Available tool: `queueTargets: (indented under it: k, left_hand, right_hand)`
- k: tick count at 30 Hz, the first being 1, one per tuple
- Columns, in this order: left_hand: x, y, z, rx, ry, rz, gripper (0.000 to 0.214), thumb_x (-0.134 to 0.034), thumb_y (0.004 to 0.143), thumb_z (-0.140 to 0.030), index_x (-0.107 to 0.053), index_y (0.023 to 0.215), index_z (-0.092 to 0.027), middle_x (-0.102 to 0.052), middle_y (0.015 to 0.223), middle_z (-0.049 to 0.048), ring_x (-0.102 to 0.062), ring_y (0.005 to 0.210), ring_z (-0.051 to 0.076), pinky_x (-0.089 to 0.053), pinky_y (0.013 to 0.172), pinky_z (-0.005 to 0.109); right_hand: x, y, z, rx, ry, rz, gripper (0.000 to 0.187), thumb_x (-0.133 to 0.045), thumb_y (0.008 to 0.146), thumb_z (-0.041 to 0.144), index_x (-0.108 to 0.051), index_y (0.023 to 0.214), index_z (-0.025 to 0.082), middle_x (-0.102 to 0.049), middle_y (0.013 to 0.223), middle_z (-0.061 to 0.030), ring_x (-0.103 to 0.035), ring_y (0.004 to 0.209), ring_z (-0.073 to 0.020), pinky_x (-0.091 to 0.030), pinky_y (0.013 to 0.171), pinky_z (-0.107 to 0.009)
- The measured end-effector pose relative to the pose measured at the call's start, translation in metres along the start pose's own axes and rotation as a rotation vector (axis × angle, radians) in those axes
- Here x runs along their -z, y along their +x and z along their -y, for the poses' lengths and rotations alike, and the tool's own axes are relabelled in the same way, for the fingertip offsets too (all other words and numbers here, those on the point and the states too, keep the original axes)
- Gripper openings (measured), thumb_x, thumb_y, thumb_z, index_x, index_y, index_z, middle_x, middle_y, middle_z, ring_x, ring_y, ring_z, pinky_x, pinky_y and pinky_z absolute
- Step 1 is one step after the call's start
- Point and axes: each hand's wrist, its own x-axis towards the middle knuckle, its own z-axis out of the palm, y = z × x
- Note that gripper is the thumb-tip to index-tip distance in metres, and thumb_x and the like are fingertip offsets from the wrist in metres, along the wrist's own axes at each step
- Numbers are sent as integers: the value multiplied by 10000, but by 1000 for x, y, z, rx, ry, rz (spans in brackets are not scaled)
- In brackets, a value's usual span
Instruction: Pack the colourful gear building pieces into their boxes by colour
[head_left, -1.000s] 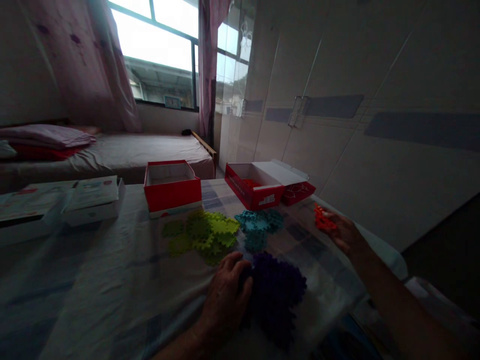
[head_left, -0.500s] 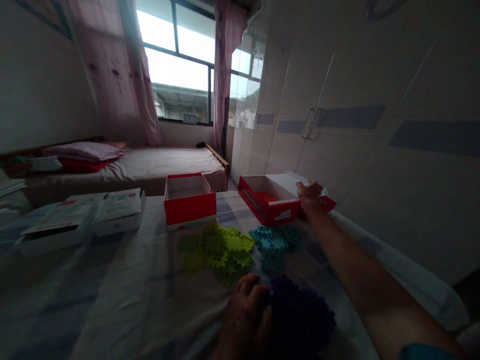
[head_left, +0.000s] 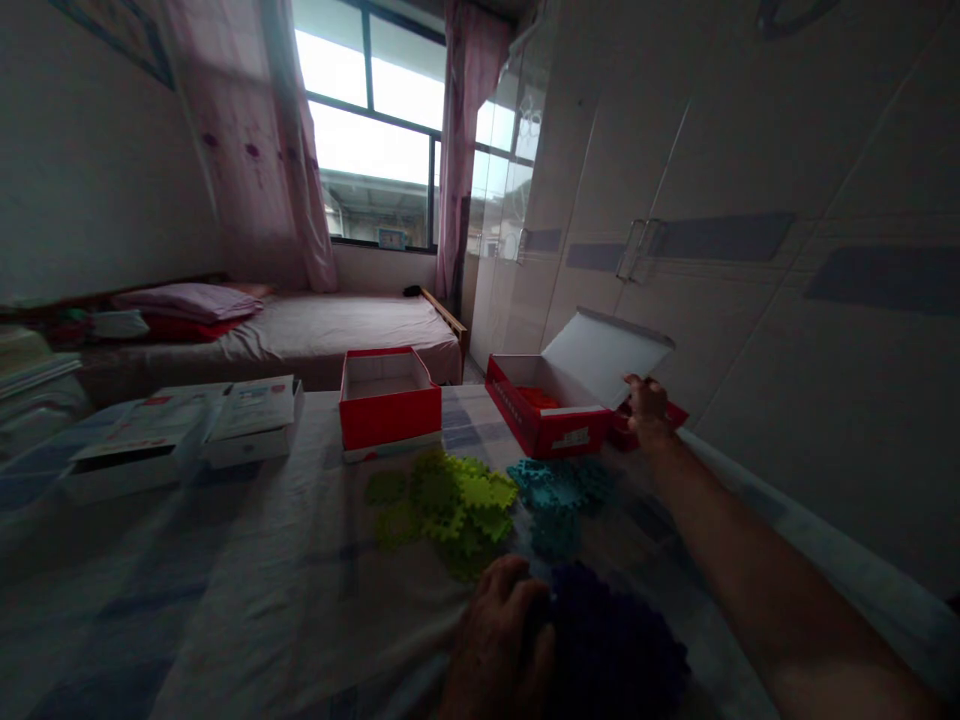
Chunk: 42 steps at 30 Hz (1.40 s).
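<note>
My left hand (head_left: 495, 640) lies at the near edge of the table, its fingers curled against a heap of purple puzzle pieces (head_left: 619, 650). My right hand (head_left: 646, 405) reaches out to a red box (head_left: 551, 432) and grips the edge of its white lid (head_left: 604, 355), which stands tilted up. Orange pieces (head_left: 538, 397) lie inside that box. Between my hands are a pile of green pieces (head_left: 450, 500) and a pile of teal pieces (head_left: 559, 485).
A second open red box (head_left: 390, 405) stands left of the first. Two flat white boxes (head_left: 251, 420) (head_left: 135, 445) lie at the table's left. A checked cloth (head_left: 262, 580) covers the table. Behind it are a bed (head_left: 337, 325) and wardrobe doors (head_left: 712, 250).
My right hand went from orange pieces on the cloth to the red box, and the lid has swung from flat to tilted up. My left hand stayed on the purple heap.
</note>
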Motion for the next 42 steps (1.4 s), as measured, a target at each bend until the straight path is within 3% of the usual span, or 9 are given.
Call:
queueTargets:
  k: [4,7,10,16,22,29,34,38,42]
  left_hand:
    - [1,0,-1,-1,2,2,291,-488,769,-145,-593,1036,-196,-550,1203,109,-509,1133,229,-454,952,385]
    - [2,-1,-2,3,10,3,295,-484,772,-148,-590,1044,-193,-551,1204,109,-506,1135,228,-453,952,381]
    - [2,-1,-2,2,12,19,294,-477,780,-154,-593,1049,-178,-549,1205,117,-502,1141,227,-450,958,376]
    - [1,-1,-2,16,9,32,304,-467,777,-147,-592,1051,-187,-541,1220,116,-489,1157,233,-436,974,401]
    - [2,0,-4,20,-10,15,313,-478,763,-140,-591,1050,-197,-546,1214,110,-492,1153,231,-440,970,398]
    - [0,-1,-1,17,-10,13,306,-480,766,-137,-598,1045,-181,-544,1205,114,-501,1141,227,-443,965,380]
    - [2,-1,-4,41,-8,21,313,-481,763,-136,-595,1052,-175,-540,1210,117,-490,1153,229,-435,974,389]
    - [2,-2,-4,34,-19,23,314,-484,765,-143,-594,1057,-182,-538,1215,116,-490,1154,232,-434,975,395]
    - [1,-2,-3,47,-38,23,315,-488,763,-142,-596,1057,-184,-535,1218,114,-478,1165,237,-420,987,405]
  right_hand:
    - [-2,-5,18,126,15,11,485,-594,665,446,-500,1048,163,-589,906,-34,-539,767,-157,-446,667,-285]
    - [-6,-18,32,317,-38,84,511,-500,763,510,-468,1138,164,-574,999,-59,-532,843,-159,-430,739,-297]
    - [-16,-35,41,398,-197,133,453,-361,843,524,-518,1077,169,-573,988,-71,-528,870,-175,-416,787,-325]
    - [-39,-76,38,498,-586,362,388,-463,808,476,-579,1040,188,-574,1113,-96,-512,1021,-246,-359,902,-408]
    - [-45,-98,34,489,-969,461,559,-415,812,565,-507,1240,219,-515,1281,-98,-421,1159,-303,-302,944,-502]
    - [-49,-100,37,511,-956,485,443,-308,883,313,-463,1295,261,-516,1292,-83,-443,1169,-270,-304,957,-531]
    - [-54,-104,31,518,-974,491,451,-334,879,289,-460,1311,257,-476,1335,-97,-400,1219,-313,-226,995,-587]
    - [-57,-101,34,512,-965,490,470,-345,869,238,-452,1326,199,-530,1270,-136,-430,1197,-310,-284,998,-501]
    - [-59,-102,44,477,-1026,519,509,-289,870,186,-380,1371,193,-502,1297,-147,-434,1192,-325,-321,957,-546]
